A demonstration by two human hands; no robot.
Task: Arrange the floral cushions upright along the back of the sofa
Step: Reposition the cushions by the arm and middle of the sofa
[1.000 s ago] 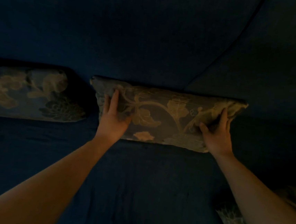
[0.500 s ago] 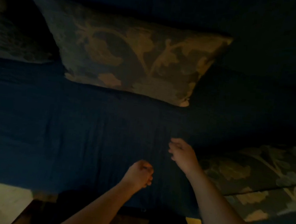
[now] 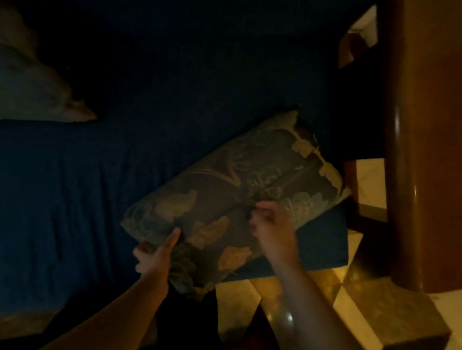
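A dark floral cushion (image 3: 231, 191) lies flat and askew on the right end of the blue sofa seat (image 3: 61, 192), partly over the seat's front corner. My left hand (image 3: 157, 252) grips its near left edge, thumb on top. My right hand (image 3: 271, 229) pinches the fabric near the cushion's middle seam. Another floral cushion (image 3: 16, 78) leans against the sofa back (image 3: 181, 29) at the far left, blurred and partly cut off by the frame.
A polished wooden post or furniture frame (image 3: 425, 137) rises at the right, close to the sofa's end. Pale tiled floor (image 3: 358, 308) shows below and beside it. The room is dim.
The view swung right from the cushion standing against the sofa back. Both hands let go of that one, dropped low, and now hold a different cushion lying at the seat's right end.
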